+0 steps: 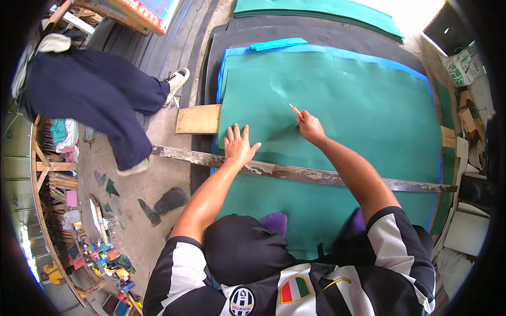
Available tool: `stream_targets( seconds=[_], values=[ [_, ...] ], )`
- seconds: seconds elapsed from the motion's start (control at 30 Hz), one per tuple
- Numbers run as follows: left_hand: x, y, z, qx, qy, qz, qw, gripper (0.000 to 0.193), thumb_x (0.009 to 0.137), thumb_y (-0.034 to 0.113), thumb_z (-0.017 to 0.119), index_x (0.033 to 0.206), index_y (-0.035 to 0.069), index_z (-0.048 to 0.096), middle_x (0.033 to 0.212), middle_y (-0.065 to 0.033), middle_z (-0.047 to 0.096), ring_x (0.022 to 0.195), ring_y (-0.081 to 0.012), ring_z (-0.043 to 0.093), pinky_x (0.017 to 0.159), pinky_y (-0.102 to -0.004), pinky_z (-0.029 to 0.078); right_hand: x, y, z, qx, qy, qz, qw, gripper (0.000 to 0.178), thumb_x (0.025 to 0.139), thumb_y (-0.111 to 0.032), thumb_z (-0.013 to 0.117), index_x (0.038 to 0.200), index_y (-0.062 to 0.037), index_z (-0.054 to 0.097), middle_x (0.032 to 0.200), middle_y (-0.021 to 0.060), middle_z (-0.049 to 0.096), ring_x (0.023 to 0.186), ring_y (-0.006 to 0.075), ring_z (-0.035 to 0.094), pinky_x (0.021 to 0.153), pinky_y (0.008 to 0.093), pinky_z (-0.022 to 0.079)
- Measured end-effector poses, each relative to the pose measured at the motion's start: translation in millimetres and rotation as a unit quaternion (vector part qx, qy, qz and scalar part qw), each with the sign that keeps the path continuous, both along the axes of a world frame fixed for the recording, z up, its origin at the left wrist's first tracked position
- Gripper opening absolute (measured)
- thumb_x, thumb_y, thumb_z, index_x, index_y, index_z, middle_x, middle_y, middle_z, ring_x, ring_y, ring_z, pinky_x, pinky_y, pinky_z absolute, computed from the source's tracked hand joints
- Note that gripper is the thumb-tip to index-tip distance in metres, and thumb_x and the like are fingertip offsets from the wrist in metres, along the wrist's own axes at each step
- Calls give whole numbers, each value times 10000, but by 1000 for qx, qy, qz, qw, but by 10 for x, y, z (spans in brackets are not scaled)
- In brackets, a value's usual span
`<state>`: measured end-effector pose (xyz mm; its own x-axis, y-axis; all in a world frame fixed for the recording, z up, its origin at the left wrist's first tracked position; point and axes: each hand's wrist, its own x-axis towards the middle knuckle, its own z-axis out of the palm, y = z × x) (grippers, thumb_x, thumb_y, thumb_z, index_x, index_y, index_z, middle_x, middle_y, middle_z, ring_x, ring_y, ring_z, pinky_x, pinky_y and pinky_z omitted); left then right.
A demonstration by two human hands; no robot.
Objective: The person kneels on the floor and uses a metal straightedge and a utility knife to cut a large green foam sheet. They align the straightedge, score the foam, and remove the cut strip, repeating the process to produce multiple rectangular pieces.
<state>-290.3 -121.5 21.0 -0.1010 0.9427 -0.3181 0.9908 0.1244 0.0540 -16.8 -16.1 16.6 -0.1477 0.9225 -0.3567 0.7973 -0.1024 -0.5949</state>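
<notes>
A large green sheet [337,105] lies spread in front of me, on a blue-edged layer over dark sheets. My left hand [240,147] rests on its left part, fingers spread, beside a long metal straightedge [295,173] with worn paint. That bar crosses the sheet from left to right, under my forearms. My right hand [312,128] is closed around a slim red-and-white tool [297,112] with a narrow pale tip. The tip points up and left over the sheet; whether it touches, I cannot tell.
A wooden board [198,119] juts out at the sheet's left edge. A person in dark trousers [87,89] stands on the left. Rolled teal strips [279,44] and more green sheets [316,11] lie at the far side. Scraps and a dark sandal [171,200] are on the floor.
</notes>
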Motion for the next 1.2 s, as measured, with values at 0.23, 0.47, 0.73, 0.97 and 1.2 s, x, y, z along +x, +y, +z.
stream_targets(
  seconds=[0.23, 0.47, 0.73, 0.97, 1.2],
  values=[
    [222, 77, 190, -44, 25, -37, 998, 916, 933, 632, 662, 1611, 98, 355, 1665, -245, 299, 1534, -416, 305, 1180, -561, 355, 740, -86, 66, 5, -16, 49, 999, 242, 1059, -305, 520, 1170, -90, 535, 1137, 213, 690, 1085, 468, 640, 850, 581, 503],
    [649, 133, 634, -165, 20, -204, 965, 896, 911, 618, 696, 1610, 159, 374, 1677, -231, 276, 1530, -402, 312, 1202, -564, 341, 1545, -284, 276, -21, -61, 143, 988, 194, 1078, -259, 464, 1171, -92, 496, 1069, 204, 691, 1019, 463, 648, 804, 597, 478],
    [1422, -409, 308, -88, -28, -326, 941, 1015, 800, 738, 731, 1585, 177, 417, 1665, -206, 308, 1534, -393, 311, 1218, -569, 317, 2614, -674, 427, -87, -117, 217, 965, 246, 1060, -327, 550, 1150, -97, 553, 1061, 176, 685, 1009, 427, 654, 821, 544, 506],
    [1643, -817, -266, 66, -45, -324, 943, 806, 861, 673, 709, 1397, 88, 568, 1585, -190, 423, 1489, -383, 364, 1207, -578, 332, 3225, -1239, 219, -94, -108, 215, 966, 480, 1008, -546, 604, 1172, -96, 578, 1149, 158, 659, 1072, 406, 663, 878, 542, 527],
    [1746, -603, -264, 75, -14, -408, 910, 733, 855, 644, 736, 1291, 68, 615, 1454, -196, 508, 1374, -401, 443, 1154, -539, 373, 3565, -1461, 187, -30, -134, 325, 936, 657, 862, -656, 725, 1222, -129, 570, 1176, 120, 608, 1015, 370, 702, 796, 515, 577]
  ],
)
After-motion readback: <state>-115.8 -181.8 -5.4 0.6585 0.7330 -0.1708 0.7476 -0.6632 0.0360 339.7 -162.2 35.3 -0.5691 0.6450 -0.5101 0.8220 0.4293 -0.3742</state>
